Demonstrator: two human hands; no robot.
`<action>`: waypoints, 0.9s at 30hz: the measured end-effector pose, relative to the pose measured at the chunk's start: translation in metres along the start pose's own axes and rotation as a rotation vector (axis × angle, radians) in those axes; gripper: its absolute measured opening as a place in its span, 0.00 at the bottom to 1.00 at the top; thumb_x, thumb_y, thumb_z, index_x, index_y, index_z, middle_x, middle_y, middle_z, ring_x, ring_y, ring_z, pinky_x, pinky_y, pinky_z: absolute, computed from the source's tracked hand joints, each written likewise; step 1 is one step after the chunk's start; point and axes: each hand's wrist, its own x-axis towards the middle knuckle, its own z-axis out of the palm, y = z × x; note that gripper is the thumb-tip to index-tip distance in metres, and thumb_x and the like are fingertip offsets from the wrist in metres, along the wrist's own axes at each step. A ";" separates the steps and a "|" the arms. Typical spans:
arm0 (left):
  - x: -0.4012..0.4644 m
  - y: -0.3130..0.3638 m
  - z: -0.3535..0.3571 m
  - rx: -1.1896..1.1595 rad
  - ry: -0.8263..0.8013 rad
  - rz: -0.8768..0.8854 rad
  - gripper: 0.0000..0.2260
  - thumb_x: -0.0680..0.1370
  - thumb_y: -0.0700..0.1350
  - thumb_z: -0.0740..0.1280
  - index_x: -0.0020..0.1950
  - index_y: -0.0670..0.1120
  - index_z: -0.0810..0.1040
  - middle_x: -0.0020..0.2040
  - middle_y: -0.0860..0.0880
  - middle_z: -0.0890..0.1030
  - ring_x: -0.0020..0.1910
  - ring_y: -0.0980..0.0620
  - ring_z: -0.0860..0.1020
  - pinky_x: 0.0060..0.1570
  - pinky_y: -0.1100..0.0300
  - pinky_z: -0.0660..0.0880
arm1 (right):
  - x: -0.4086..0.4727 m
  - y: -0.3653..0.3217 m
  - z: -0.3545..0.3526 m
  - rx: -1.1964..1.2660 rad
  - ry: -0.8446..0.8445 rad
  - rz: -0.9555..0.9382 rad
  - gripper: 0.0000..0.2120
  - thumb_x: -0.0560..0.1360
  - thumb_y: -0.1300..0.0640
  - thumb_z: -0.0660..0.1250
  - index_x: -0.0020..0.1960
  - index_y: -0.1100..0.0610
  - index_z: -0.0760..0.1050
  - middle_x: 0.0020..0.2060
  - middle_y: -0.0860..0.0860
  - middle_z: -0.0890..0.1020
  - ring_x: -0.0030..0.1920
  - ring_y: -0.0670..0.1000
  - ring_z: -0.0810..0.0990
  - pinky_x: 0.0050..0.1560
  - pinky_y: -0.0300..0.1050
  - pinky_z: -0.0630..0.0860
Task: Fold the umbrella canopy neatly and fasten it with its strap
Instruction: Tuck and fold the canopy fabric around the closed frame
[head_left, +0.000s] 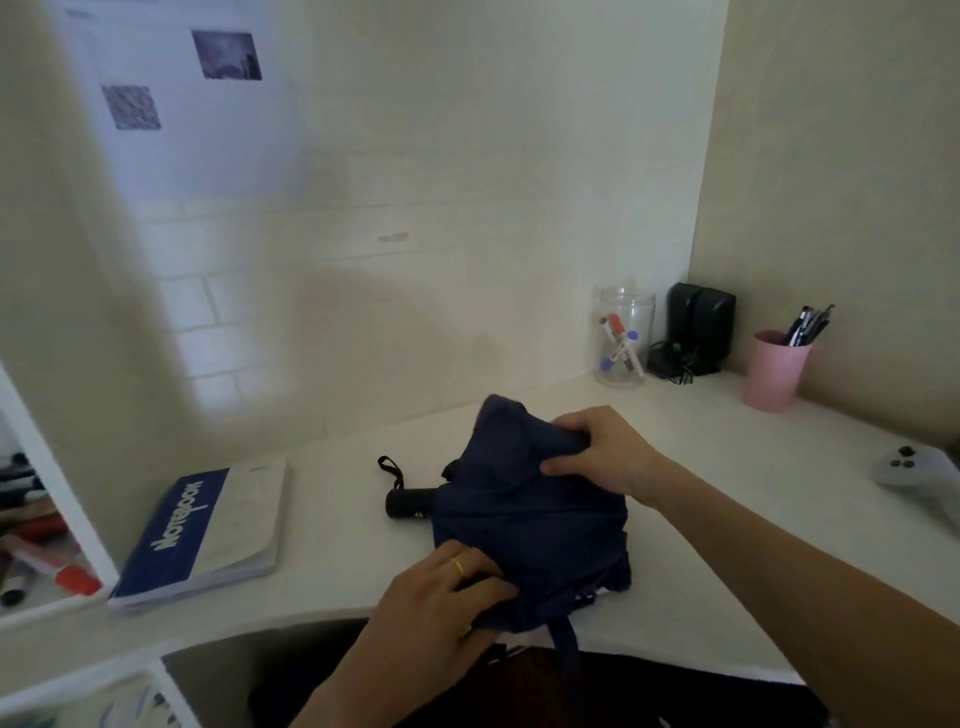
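Head view: both hands (597, 452) grip the canopy (530, 514) (near the desk (332, 551) edge).

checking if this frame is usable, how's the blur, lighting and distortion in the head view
Head view: soft all over, with the wall posters and left edge most blurred; dim, even light with a faint shadow on the wall, no glare; wide-angle bending at the edges. The umbrella, left hand and right hand are readable, and the notebook title is legible.

left hand (441, 597), right hand (597, 447), fingers curled
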 end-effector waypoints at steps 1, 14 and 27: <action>0.000 -0.001 0.002 -0.001 0.010 -0.011 0.10 0.75 0.52 0.72 0.57 0.57 0.83 0.54 0.57 0.82 0.53 0.56 0.80 0.46 0.60 0.81 | -0.005 0.000 0.001 -0.008 0.036 -0.103 0.11 0.68 0.64 0.79 0.46 0.51 0.85 0.41 0.49 0.86 0.42 0.45 0.83 0.54 0.54 0.81; -0.015 0.021 -0.010 -0.538 0.284 -0.417 0.33 0.71 0.48 0.79 0.71 0.53 0.65 0.64 0.67 0.71 0.54 0.58 0.82 0.52 0.63 0.81 | -0.097 0.040 0.037 -0.519 -0.081 -0.611 0.20 0.74 0.63 0.71 0.63 0.48 0.82 0.60 0.41 0.84 0.60 0.45 0.79 0.58 0.40 0.79; -0.022 -0.012 -0.018 0.077 0.097 -0.087 0.14 0.77 0.58 0.70 0.55 0.50 0.82 0.54 0.54 0.84 0.56 0.53 0.79 0.57 0.53 0.78 | -0.114 0.031 0.021 -0.397 -0.182 -0.475 0.28 0.66 0.60 0.66 0.65 0.47 0.76 0.59 0.40 0.78 0.62 0.43 0.73 0.62 0.41 0.72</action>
